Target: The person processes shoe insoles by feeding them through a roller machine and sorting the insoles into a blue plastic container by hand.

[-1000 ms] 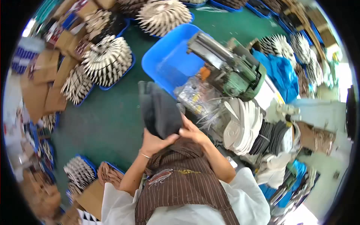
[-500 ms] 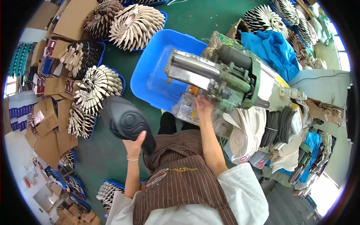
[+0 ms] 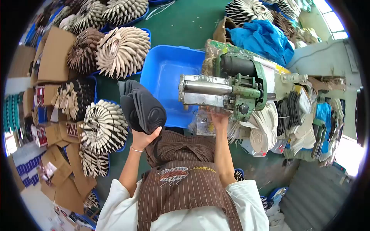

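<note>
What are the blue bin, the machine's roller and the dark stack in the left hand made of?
Blue bin: likely plastic; smooth, slightly glossy, molded rim.
Roller: likely polished metal, with bright streaks of reflection.
Dark stack: matte, with molded ridges; foam or rubber, I can't tell which.

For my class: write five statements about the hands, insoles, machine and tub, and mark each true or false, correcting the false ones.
1. The left hand holds black insoles. True.
2. The right hand is on the blue bag. False: the right hand is by the near side of the machine, partly hidden.
3. The apron is striped. True.
4. The tub is red. False: the tub is blue.
5. The bottle is to the right of the machine. True.
</note>
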Demonstrator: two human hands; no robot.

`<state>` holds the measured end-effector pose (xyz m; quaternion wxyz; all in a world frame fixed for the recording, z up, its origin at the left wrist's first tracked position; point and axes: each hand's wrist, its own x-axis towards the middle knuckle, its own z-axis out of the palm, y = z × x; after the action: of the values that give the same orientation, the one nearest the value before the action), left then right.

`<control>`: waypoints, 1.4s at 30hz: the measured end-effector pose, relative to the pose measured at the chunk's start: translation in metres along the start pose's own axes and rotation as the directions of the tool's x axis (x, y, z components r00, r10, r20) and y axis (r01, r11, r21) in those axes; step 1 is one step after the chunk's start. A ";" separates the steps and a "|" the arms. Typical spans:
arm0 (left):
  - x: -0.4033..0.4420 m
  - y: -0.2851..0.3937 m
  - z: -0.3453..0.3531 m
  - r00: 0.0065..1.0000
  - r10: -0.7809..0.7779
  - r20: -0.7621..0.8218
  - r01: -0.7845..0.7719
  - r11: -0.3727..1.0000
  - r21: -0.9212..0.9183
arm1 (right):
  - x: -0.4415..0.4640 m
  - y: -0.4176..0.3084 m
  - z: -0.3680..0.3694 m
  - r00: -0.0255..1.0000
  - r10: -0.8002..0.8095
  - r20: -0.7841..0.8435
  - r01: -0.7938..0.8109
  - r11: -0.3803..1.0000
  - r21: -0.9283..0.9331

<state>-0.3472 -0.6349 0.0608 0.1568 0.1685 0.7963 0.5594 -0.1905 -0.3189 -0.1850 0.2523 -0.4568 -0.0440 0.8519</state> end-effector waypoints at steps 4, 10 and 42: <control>0.027 -0.003 -0.010 0.999 0.014 0.031 -0.014 1.000 0.004 | -0.005 -0.006 0.016 0.999 0.052 0.010 -0.053 0.992 0.113; 0.037 -0.004 0.004 1.000 0.016 -0.002 -0.016 0.979 -0.203 | 0.010 0.005 -0.003 0.994 -0.038 -0.105 0.036 0.999 -0.022; -0.016 0.050 0.062 0.973 -0.204 0.110 0.231 0.891 -0.392 | -0.235 -0.014 0.174 0.647 0.046 0.761 0.652 0.484 -0.584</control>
<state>-0.3016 -0.5745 0.0884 0.2756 0.0608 0.6725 0.6841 -0.2172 -0.3902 0.0977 0.1317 -0.1476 -0.6168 0.7618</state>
